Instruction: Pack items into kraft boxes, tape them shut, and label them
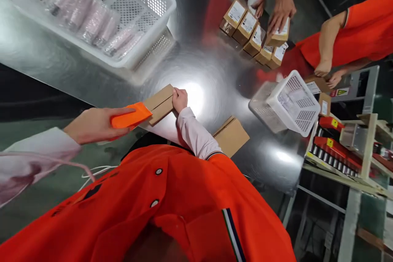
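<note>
Fingers of the left hand [96,125] are closed flat around an orange card-like piece [131,116], thumb on top, its free end lying over the near corner of a flat brown cardboard box [159,103] at about the nine o'clock side of it. That box lies on the shiny metal table [202,69], just ahead of the wearer's chest. At its three o'clock edge the right hand [179,99] is curled shut, pinching the box end and pressing it down. Judged step: bringing the orange piece to the box while steadying it; the next move would call for square alignment and a firm hold. At four o'clock lies a second brown box [231,135]. At one o'clock another person's hands [281,10] handle a row of labelled cartons [254,35]; a white basket [294,102] lies tipped near the three o'clock edge.
</note>
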The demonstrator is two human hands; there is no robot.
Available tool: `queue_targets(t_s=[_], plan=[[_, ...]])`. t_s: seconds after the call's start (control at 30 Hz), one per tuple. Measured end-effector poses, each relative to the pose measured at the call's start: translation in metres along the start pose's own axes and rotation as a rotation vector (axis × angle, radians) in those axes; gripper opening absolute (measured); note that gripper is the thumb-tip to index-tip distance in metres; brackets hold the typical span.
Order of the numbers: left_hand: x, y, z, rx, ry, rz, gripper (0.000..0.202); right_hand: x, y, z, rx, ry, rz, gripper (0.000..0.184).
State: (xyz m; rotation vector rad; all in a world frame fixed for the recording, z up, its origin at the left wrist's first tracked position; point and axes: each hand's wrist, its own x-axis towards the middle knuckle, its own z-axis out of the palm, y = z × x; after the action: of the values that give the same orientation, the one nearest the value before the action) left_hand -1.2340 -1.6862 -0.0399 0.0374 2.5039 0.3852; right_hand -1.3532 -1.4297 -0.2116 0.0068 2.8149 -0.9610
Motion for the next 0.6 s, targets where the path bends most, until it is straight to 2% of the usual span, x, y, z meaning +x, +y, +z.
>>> queue_targets(t_s=[0.07, 0.13, 0.2, 0.23, 0.33, 0.43, 0.5, 0.6], plan=[[0.014, 0.014, 0.003, 0.146, -0.025, 0.007, 0.088, -0.001, -0.005, -0.004, -0.011, -0.03, 0.011, 0.04], [0.028, 0.019, 0.01, 0.237, -0.103, -0.013, 0.093, -0.006, -0.012, -0.01, -0.042, -0.022, 0.046, 0.042], [0.035, 0.012, 0.022, 0.26, -0.161, -0.016, 0.095, -0.018, -0.021, -0.016, -0.118, 0.007, 0.044, 0.044], [0.035, 0.004, 0.03, 0.253, -0.155, -0.01, 0.095, -0.026, -0.026, -0.019, -0.172, 0.008, 0.009, 0.044], [0.023, -0.03, 0.066, 0.138, -0.025, 0.085, 0.095, -0.054, -0.041, -0.022, -0.306, -0.09, -0.146, 0.055], [0.008, -0.061, 0.104, -0.036, 0.114, 0.203, 0.089, -0.074, -0.053, -0.017, -0.355, -0.218, -0.14, 0.093], [0.004, -0.071, 0.123, -0.077, 0.157, 0.216, 0.081, -0.079, -0.06, -0.011, -0.381, -0.266, -0.088, 0.11], [0.005, -0.069, 0.136, -0.059, 0.182, 0.192, 0.074, -0.079, -0.068, -0.004, -0.416, -0.3, -0.039, 0.116]])
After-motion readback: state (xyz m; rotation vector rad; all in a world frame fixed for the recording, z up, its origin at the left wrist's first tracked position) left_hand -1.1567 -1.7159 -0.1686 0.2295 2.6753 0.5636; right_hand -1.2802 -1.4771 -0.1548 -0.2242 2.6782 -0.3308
